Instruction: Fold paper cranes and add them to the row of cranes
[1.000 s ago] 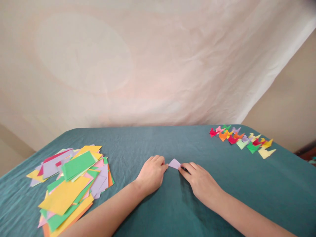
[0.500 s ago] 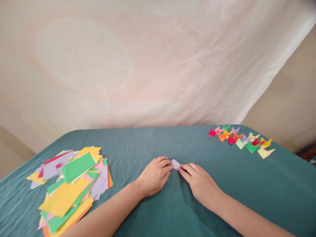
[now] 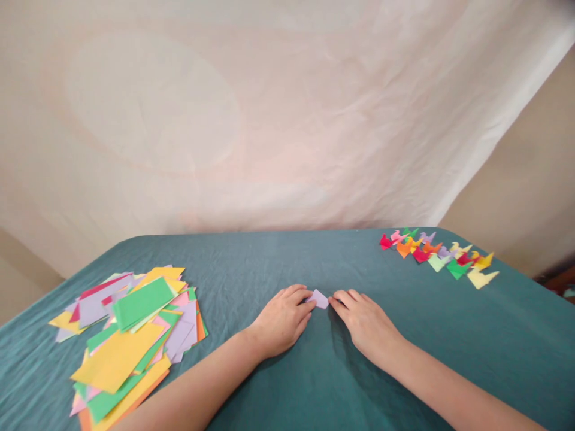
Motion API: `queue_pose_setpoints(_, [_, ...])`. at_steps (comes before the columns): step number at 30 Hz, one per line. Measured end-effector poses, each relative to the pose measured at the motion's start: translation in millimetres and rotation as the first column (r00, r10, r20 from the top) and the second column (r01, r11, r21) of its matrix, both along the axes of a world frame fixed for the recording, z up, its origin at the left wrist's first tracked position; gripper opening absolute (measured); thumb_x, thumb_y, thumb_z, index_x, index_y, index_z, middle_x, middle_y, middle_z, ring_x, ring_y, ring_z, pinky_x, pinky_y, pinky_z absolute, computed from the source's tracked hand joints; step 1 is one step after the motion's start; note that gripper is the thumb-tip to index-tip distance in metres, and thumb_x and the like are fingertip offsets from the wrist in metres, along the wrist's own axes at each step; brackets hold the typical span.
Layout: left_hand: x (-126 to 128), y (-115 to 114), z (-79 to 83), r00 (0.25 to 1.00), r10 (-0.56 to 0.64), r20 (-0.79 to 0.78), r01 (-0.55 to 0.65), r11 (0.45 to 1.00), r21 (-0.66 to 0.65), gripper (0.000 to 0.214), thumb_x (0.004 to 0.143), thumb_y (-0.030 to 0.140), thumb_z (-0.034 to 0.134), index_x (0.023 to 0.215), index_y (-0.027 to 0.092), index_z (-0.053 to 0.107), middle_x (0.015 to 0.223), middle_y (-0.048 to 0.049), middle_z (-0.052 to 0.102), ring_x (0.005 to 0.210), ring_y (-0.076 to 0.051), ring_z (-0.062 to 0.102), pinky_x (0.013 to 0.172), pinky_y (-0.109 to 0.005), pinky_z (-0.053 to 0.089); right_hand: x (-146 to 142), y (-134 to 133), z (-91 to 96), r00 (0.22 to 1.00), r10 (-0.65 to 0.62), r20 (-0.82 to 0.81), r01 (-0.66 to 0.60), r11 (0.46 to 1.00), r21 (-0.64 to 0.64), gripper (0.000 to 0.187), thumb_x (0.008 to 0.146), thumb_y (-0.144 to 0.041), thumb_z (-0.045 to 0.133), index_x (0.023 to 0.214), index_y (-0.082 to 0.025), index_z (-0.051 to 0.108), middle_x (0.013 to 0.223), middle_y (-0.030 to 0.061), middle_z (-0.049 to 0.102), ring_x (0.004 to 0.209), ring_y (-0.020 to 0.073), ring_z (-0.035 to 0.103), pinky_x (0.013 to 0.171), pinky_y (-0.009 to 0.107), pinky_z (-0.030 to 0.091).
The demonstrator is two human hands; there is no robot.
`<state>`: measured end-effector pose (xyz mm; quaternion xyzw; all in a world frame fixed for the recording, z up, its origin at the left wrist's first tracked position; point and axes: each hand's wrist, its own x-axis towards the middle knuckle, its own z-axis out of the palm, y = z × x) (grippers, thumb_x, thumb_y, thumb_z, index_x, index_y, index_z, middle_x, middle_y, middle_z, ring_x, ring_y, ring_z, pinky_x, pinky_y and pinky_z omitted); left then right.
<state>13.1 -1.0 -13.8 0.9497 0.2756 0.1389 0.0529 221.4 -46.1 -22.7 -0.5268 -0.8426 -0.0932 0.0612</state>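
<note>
A small folded lilac paper (image 3: 320, 299) lies on the green cloth in front of me, between my two hands. The fingers of my left hand (image 3: 284, 317) are closed on its left end and cover part of it. At the paper's right tip, the thumb and fingertips of my right hand (image 3: 363, 326) are pinched together, touching the edge. Most of the paper's upper face shows between the fingertips. Its finer folds are too small to make out.
To the left spreads a loose heap of coloured paper sheets (image 3: 119, 359). Several small folded paper birds (image 3: 457, 268) stand in rows at the far right. The table's cloth (image 3: 269, 257) reaches back to a pale hanging sheet (image 3: 287, 120).
My right hand has shifted slightly to the right, and its fingertips now cover less of the paper. The lilac paper's visible outline has changed a little. My left hand stays in place.
</note>
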Motion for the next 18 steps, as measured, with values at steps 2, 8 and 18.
queue_pose_setpoints(2, [0.0, -0.6, -0.8, 1.000, 0.000, 0.017, 0.000, 1.000, -0.004, 0.031, 0.090, 0.018, 0.040, 0.118, 0.017, 0.053, 0.121, -0.0091, 0.052, 0.120, -0.023, 0.041, 0.102, -0.040, 0.034, 2.4, 0.7, -1.1, 0.998, 0.013, -0.061, -0.013, 1.000, 0.004, 0.036, 0.080, 0.000, 0.043, 0.109, -0.015, 0.060, 0.102, 0.0089, 0.059, 0.091, 0.0220, 0.052, 0.076, 0.034, 0.044])
queue_pose_setpoints(8, [-0.4, -1.1, -1.3, 0.999, 0.003, 0.035, -0.003, 1.000, -0.013, 0.030, 0.090, 0.019, 0.040, 0.116, 0.017, 0.053, 0.123, -0.0084, 0.052, 0.118, -0.021, 0.043, 0.103, -0.039, 0.033, 4.2, 6.1, -2.3, 0.936, -0.062, -0.347, 0.053, 0.998, -0.036, 0.020, 0.087, -0.016, 0.045, 0.099, -0.021, 0.061, 0.096, 0.0046, 0.059, 0.086, 0.0190, 0.053, 0.077, 0.033, 0.043])
queue_pose_setpoints(18, [-0.3, -2.1, -1.0, 0.997, 0.001, 0.082, 0.003, 0.999, -0.051, 0.030, 0.088, 0.017, 0.042, 0.115, 0.016, 0.053, 0.117, -0.0085, 0.055, 0.115, -0.022, 0.045, 0.101, -0.038, 0.036, -13.2, 23.3, -3.7, 0.867, -0.214, -0.449, 0.172, 0.976, -0.132, 0.017, 0.075, -0.035, 0.063, 0.077, -0.019, 0.057, 0.082, 0.0046, 0.056, 0.081, 0.0198, 0.054, 0.073, 0.031, 0.042])
